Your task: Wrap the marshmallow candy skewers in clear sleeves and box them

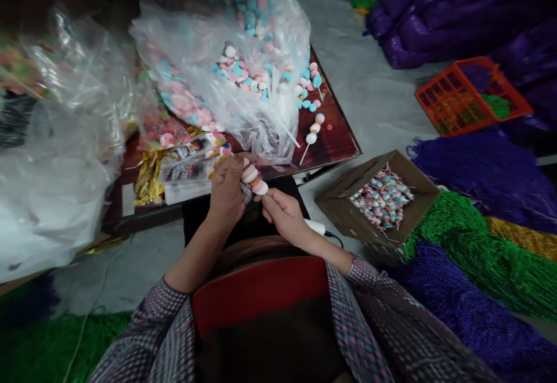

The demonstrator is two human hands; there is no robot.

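Note:
My left hand [228, 190] is closed around one end of a marshmallow skewer [251, 174] of pink, white and orange pieces. At its lower right end, the fingertips of my right hand [285, 212] pinch the last piece. Something clear and shiny, perhaps wrapping, shows beneath the skewer between my hands. Just beyond lies a large clear plastic bag [183, 40] full of pink, white and blue marshmallows. To its right, a finished-looking marshmallow stick [315, 129] lies on the dark red table [337, 130], near several loose marshmallows [307, 104].
Printed packets [191, 165] and gold foil strips [148, 180] lie at the table's near edge. Clear plastic bags [56, 180] crowd the left. On the right stand a cardboard box [343, 212] of wrapped sticks and an orange crate [472, 96], beside purple and green bead strands [487, 261].

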